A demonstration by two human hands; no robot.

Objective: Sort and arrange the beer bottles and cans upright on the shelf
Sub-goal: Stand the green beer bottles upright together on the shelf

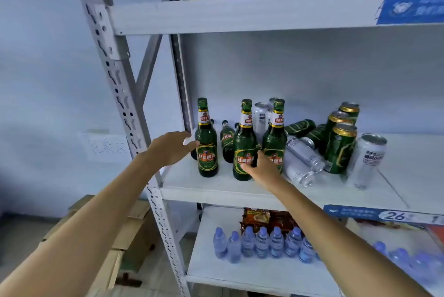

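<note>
On the middle shelf the beer is half sorted; right of the middle bottle green cans stand behind silver cans lying on their sides (more green ones lie behind). Left of it stands another bottle; the left hand touches it with fingers spread, not gripping. The right hand curls round the middle bottle's base; better to slide it gently, keeping it upright.
</note>
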